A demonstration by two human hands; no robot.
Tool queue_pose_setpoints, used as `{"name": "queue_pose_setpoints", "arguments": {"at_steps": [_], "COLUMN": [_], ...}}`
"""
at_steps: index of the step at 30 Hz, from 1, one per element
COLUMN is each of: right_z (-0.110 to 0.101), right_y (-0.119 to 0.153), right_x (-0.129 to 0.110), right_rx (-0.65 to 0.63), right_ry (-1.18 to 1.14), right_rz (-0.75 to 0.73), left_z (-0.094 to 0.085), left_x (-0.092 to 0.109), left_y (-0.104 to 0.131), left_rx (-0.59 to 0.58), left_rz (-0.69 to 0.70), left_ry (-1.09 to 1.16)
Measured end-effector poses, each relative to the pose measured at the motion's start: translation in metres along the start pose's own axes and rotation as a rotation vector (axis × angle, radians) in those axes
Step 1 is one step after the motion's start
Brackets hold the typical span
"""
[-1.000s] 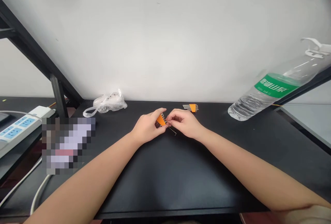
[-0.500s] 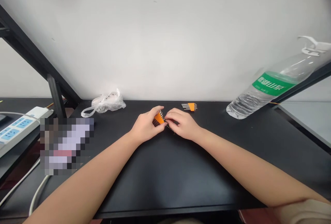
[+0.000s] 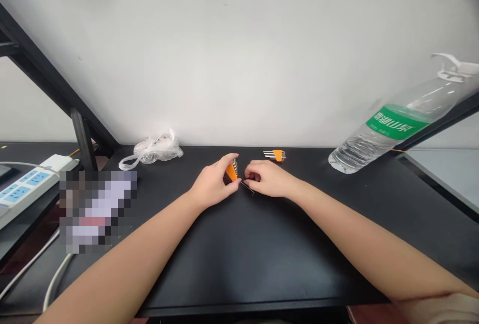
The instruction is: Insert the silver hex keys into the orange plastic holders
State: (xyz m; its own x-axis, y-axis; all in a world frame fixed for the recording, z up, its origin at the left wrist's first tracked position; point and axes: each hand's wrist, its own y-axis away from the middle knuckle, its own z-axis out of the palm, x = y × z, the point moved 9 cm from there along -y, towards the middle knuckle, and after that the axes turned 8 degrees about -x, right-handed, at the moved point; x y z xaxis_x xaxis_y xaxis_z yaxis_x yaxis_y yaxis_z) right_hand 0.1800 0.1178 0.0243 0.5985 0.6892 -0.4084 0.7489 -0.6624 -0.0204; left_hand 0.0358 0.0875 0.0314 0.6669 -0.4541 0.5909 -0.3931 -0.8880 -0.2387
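My left hand (image 3: pixel 214 184) is closed around an orange hex key holder (image 3: pixel 232 171), thumb and fingers on its two ends. Several bent silver hex keys stick out of the holder's right side. A single thin hex key (image 3: pixel 248 188) slants down to the right from the holder's lower end, its bent tip near the table. My right hand (image 3: pixel 267 178) is just right of the holder, fingers curled, with a small gap between fingertips and thumb. Its thumb is close to the thin key; whether they touch is unclear. Behind it lies a second orange hex key set (image 3: pixel 276 155).
A crumpled clear plastic bag (image 3: pixel 157 149) rests by the wall at the back left. A large water bottle (image 3: pixel 385 124) with a green label stands at the right. At far left are a white power strip (image 3: pixel 28 184) and a pixelated object (image 3: pixel 103 209) on the black table (image 3: pixel 239 264).
My right hand has drawn back slightly to the right, away from the holder, and its fingertips have parted from it. My left hand keeps its hold, the holder turned a little.
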Motion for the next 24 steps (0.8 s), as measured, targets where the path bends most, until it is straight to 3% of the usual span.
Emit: {"name": "queue_pose_setpoints", "arguments": {"at_steps": [3,7,10,15,18,24], "right_z": [0.012,0.023,0.018,-0.009,-0.022,-0.023], "right_y": [0.006,0.014,0.013,0.009,0.011,0.013], "right_x": [-0.001,-0.009,-0.015,-0.024,-0.029,-0.038], "right_rx": [-0.213,-0.285,-0.226,-0.086,0.016,0.118], "right_ry": [0.092,0.275,0.246,-0.013,-0.052,-0.025], "right_rz": [0.073,0.156,0.150,0.041,-0.035,-0.132], "left_z": [-0.003,-0.004,-0.005,-0.006,-0.007,-0.007], "left_x": [-0.003,-0.002,0.001,0.006,0.006,0.004], "left_y": [0.000,0.000,0.001,0.002,0.002,0.003], "left_rx": [0.020,0.041,0.061,0.079,0.089,0.106], "left_rz": [-0.027,-0.020,-0.008,-0.001,0.003,-0.030], "left_ry": [-0.014,-0.057,-0.086,-0.142,-0.151,-0.161]}}
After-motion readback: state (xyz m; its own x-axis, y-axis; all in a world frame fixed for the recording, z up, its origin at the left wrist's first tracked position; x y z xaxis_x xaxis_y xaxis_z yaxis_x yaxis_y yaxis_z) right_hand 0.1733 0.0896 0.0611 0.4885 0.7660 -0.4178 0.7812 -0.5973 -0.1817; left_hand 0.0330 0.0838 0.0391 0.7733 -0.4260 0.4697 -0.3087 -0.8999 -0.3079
